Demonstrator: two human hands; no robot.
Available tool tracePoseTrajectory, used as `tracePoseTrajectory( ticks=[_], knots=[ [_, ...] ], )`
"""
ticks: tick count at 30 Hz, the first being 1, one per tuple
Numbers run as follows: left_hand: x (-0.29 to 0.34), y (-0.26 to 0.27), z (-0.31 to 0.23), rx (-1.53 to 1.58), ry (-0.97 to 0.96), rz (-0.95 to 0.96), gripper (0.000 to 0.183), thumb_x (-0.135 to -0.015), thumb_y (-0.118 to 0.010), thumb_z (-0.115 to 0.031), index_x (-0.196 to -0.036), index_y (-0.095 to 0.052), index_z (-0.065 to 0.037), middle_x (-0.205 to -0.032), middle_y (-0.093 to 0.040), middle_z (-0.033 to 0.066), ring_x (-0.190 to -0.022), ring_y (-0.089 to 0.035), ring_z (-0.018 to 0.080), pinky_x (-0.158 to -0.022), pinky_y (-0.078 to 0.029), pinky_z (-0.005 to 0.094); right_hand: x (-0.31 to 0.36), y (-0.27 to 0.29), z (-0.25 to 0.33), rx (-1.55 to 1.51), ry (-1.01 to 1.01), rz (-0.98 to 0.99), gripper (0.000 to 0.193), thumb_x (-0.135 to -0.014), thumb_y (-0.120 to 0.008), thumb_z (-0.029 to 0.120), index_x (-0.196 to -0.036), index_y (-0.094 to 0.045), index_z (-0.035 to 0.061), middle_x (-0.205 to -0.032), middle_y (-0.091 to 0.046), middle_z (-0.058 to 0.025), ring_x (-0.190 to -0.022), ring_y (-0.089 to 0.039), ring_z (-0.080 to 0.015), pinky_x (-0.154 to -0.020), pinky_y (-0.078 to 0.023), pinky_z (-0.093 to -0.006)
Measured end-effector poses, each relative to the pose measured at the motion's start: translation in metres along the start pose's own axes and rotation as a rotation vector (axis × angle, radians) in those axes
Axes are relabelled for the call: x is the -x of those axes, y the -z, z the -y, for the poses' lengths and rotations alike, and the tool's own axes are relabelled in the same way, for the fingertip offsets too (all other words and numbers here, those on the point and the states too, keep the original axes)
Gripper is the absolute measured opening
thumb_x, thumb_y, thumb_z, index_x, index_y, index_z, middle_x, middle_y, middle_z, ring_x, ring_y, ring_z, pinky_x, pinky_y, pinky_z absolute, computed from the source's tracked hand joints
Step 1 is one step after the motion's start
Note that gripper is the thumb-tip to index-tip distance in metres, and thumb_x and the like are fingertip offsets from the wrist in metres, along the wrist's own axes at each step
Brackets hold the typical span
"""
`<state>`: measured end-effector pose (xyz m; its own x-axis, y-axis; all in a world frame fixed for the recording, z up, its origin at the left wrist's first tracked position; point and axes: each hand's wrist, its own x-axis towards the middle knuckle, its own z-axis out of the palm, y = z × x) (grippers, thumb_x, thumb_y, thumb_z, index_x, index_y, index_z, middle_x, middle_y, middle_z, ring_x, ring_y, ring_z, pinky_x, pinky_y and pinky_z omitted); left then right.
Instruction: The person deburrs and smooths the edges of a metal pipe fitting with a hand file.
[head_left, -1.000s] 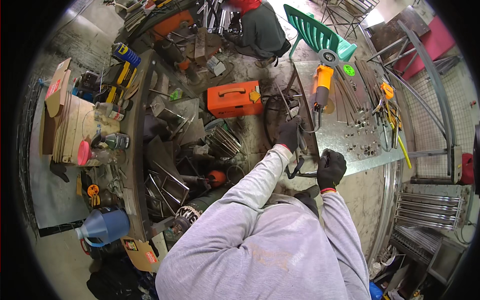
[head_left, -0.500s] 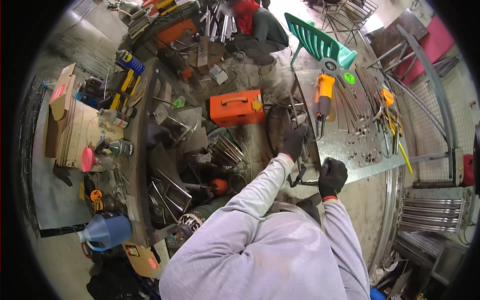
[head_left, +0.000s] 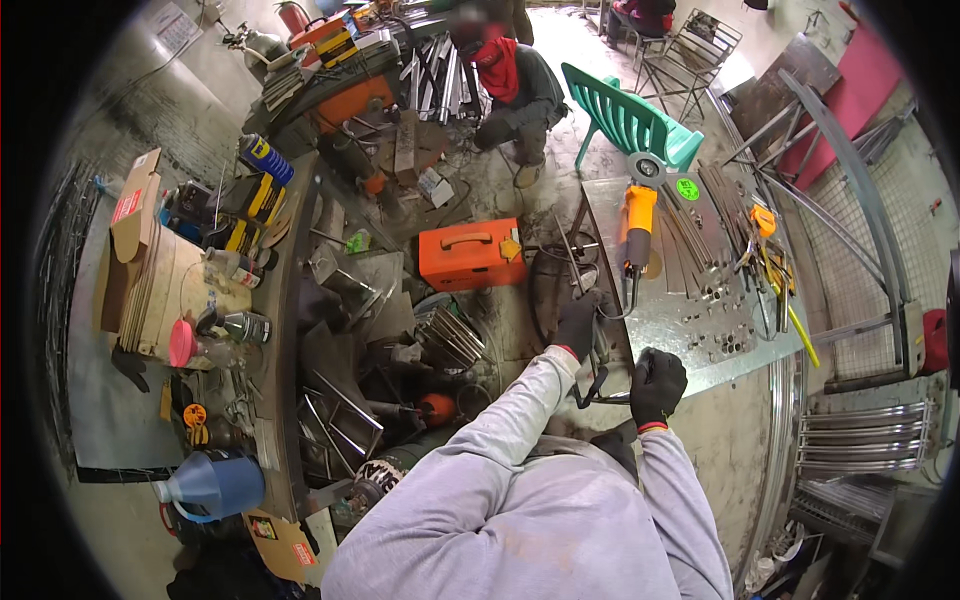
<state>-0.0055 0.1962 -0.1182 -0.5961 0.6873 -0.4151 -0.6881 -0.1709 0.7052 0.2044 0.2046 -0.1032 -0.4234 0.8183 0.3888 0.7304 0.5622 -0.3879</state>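
Note:
My left hand [head_left: 577,325], in a black glove, is closed around a metal piece beside the left edge of the metal-topped table [head_left: 700,362]. A thin rod [head_left: 570,243] sticks up beyond its fingers; the grip itself is mostly hidden. My right hand [head_left: 658,387], also gloved in black, makes a fist at the table's near corner, and what it may hold is hidden. Between the hands is a bent black strip [head_left: 592,392]. An angle grinder [head_left: 638,220] with a yellow-orange body lies on the table, its disc pointing away from me.
Metal rods [head_left: 678,225] and a yellow tape measure [head_left: 764,220] lie on the table. Behind it stands a green plastic chair [head_left: 630,118]. An orange case [head_left: 470,253] sits on the floor, with scrap metal around it. A person [head_left: 515,95] crouches farther off.
My view has tilted slightly upward. Both hands stay near the table edge, the left still closed and the right still in a fist. The crouching person's head and upper body now show more fully.

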Motion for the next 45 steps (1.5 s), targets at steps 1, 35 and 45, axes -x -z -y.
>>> tracePoseTrajectory(
  ticks=[1,35,45],
  knots=[
    [-0.006,0.012,0.003,-0.097,0.014,0.028,0.017,-0.099,-0.065,-0.018,-0.112,-0.069,-0.009,-0.089,-0.07,0.0003,-0.07,-0.063,0.0122,-0.063,-0.05,0.0299,-0.001,-0.001,0.0,-0.019,0.023,-0.028,0.024,-0.085,-0.073,0.02,-0.106,-0.069,0.0104,-0.104,-0.067,-0.0148,-0.095,-0.064,-0.0372,-0.082,-0.049,-0.0507],
    [-0.005,0.022,0.027,0.054,0.166,-0.032,0.014,-0.1,-0.065,-0.016,-0.11,-0.067,-0.007,-0.09,-0.074,0.007,-0.071,-0.072,0.0197,-0.055,-0.054,0.0339,0.002,0.003,-0.001,-0.013,-0.014,-0.023,0.024,-0.085,-0.074,0.018,-0.107,-0.07,0.0097,-0.106,-0.067,-0.0143,-0.098,-0.064,-0.0371,-0.084,-0.05,-0.0491],
    [-0.009,0.043,0.042,0.03,0.169,0.061,0.02,-0.102,-0.062,-0.021,-0.114,-0.064,-0.006,-0.096,-0.073,0.0098,-0.084,-0.072,0.0238,-0.067,-0.058,0.0377,0.002,0.001,-0.004,-0.048,-0.022,-0.025,0.024,-0.087,-0.073,0.022,-0.109,-0.072,0.0114,-0.109,-0.067,-0.0146,-0.1,-0.064,-0.0371,-0.085,-0.05,-0.0499]
  ],
)
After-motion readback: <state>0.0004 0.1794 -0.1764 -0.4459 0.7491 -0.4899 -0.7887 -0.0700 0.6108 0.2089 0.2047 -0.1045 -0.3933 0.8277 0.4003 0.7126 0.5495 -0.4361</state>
